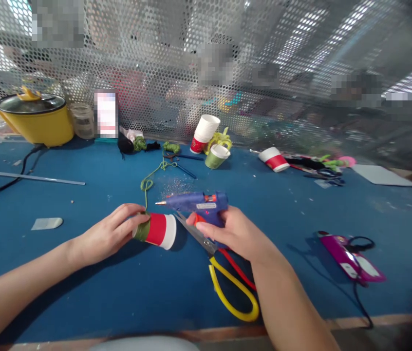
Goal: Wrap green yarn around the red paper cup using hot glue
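My left hand (118, 230) grips a red and white paper cup (158, 230) lying on its side, its base end wrapped in green yarn (142, 231). A loose strand of that yarn runs up from my fingers toward the back of the table. In my right hand (233, 229) is a blue hot glue gun (187, 202), my fingers closed round its handle by the orange trigger. Its nozzle points left, just above the cup. Scissors (240, 297) with yellow and red handles lie beneath the glue gun, blades toward the cup and partly hidden by my right hand.
At the back stand stacked paper cups (206, 132), a green-wrapped cup (217, 157) and a yellow electric pot (38, 119). A red and white cup (274, 159) lies back right. A purple device (350, 258) with a cable is at right; a glue stick (30, 177) lies left.
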`<control>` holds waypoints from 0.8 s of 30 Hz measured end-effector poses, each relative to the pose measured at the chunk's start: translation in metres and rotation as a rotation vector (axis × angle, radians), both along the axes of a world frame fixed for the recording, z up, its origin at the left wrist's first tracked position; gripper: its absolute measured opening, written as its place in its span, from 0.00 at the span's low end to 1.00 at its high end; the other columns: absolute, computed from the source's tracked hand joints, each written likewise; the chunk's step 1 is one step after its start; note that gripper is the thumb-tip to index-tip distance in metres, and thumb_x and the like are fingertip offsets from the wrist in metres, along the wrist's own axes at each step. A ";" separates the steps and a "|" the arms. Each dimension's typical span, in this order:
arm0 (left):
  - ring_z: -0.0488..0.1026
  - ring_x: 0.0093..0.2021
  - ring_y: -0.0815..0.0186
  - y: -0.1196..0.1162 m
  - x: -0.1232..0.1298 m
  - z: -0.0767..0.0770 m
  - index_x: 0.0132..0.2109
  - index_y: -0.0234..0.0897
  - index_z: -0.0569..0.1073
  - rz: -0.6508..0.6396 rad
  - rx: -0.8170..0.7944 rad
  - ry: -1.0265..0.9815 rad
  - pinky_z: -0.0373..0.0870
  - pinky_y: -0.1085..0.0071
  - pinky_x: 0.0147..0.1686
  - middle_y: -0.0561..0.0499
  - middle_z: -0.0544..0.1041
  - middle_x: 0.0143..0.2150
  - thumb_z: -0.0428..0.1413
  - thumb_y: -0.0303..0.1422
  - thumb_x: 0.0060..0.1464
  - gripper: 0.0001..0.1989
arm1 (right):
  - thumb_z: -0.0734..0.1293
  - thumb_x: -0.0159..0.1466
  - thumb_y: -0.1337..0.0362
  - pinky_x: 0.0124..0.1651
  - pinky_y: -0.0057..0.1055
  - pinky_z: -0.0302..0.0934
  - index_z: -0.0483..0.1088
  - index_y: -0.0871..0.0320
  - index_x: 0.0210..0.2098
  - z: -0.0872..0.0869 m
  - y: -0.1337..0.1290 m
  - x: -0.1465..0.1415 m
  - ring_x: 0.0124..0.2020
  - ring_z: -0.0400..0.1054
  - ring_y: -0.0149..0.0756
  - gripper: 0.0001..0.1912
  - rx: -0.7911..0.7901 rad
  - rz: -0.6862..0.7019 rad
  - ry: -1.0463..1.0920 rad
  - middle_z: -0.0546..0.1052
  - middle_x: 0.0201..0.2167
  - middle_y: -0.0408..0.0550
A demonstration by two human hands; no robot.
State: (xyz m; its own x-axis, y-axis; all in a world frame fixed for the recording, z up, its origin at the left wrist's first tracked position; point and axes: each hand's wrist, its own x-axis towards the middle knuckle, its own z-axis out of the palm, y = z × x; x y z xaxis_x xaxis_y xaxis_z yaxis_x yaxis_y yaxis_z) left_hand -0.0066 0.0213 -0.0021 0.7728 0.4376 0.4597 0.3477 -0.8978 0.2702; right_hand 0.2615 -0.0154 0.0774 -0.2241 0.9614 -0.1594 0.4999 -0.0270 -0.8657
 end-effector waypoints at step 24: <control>0.62 0.53 0.57 0.004 -0.001 0.000 0.56 0.30 0.58 0.015 -0.030 -0.029 0.68 0.58 0.50 0.37 0.66 0.50 0.45 0.23 0.60 0.17 | 0.64 0.57 0.63 0.31 0.25 0.62 0.71 0.58 0.29 -0.010 -0.016 -0.015 0.25 0.69 0.31 0.05 0.268 0.059 -0.356 0.77 0.25 0.42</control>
